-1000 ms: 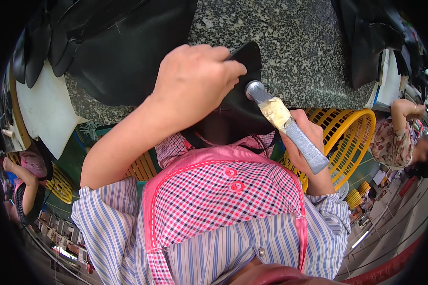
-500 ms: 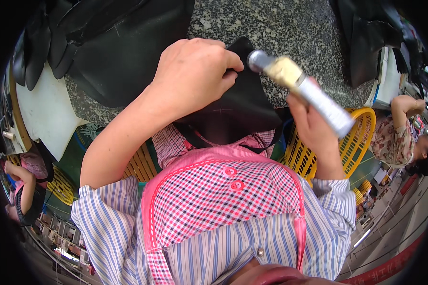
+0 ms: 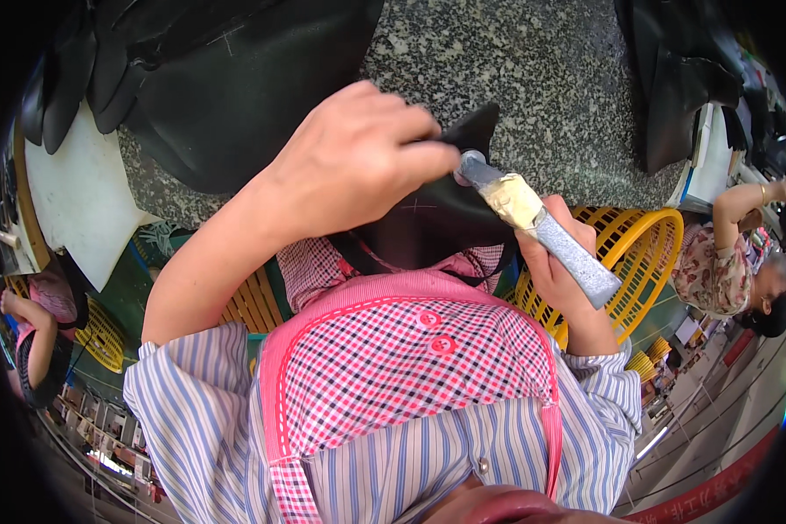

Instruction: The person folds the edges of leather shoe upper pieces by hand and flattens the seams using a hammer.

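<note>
A black leather-like piece [image 3: 432,229] with a small white cross mark hangs over the near edge of the stone slab [image 3: 533,79]; its pointed tip lifts up behind my fingers. My left hand [image 3: 362,166] is closed at the upper part of this piece, its index finger and thumb bent together, slightly blurred. In my right hand [image 3: 563,262] is a hammer [image 3: 578,262] with a grey metal head and yellowish wrapping round its middle. The hammer's round face rests at or just over the piece, beside my left fingertips. The handle is mostly hidden by my hand.
More black pieces [image 3: 236,105] lie on the slab at the left, others [image 3: 681,96] at the right. A yellow plastic basket [image 3: 668,262] stands near my right forearm. White sheets [image 3: 79,196] hang at the left. Another person [image 3: 720,262] sits at the right, one more [image 3: 39,341] at the left.
The hammer has come down and left, its face now beside my left fingertips. My left hand has shifted slightly right, and the piece's tip now leans right.
</note>
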Available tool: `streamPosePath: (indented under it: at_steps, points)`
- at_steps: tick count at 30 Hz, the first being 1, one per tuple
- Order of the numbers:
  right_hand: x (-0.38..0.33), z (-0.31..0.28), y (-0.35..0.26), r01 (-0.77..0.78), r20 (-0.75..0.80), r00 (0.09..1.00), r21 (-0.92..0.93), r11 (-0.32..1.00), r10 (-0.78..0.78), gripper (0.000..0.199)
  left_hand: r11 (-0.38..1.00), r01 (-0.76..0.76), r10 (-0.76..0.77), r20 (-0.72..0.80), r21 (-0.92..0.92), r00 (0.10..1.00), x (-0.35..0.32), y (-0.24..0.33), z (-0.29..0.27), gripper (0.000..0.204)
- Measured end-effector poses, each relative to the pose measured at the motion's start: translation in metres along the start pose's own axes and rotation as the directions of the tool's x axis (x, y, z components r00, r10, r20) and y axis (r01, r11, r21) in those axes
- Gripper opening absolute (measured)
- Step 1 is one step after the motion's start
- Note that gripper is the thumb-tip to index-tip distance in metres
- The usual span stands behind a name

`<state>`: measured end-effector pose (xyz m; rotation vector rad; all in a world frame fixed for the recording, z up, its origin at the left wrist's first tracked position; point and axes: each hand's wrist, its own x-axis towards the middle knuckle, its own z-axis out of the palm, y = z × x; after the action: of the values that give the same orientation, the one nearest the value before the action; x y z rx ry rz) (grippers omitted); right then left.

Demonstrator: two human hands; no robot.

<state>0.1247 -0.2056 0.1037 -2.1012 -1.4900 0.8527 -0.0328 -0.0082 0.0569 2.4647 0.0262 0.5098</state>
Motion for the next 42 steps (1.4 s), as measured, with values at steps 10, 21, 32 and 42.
streamPosePath:
  at_steps: [10,21,32,42]
  points:
    - [-0.006,0.006,0.0,-0.052,-0.029,0.998,-0.051,0.997,0.051,0.017,0.958,-0.11,0.155,-0.156,0.266,0.975,-0.027,0.011,0.017,0.028]
    - [0.022,-0.014,-0.01,0.075,-0.285,0.953,-0.106,0.992,-0.103,0.013,0.97,0.233,-0.215,-0.199,0.073,0.956,-0.011,0.014,0.017,0.017]
    - [0.023,-0.014,-0.016,0.065,0.087,0.994,-0.053,0.997,-0.06,0.009,0.957,0.282,-0.287,-0.102,-0.06,0.952,-0.006,0.003,0.011,0.013]
    - [-0.006,-0.008,-0.001,-0.073,0.032,0.997,-0.118,0.99,0.077,0.018,0.984,-0.058,0.088,-0.179,0.168,0.98,-0.019,0.021,0.024,0.025]
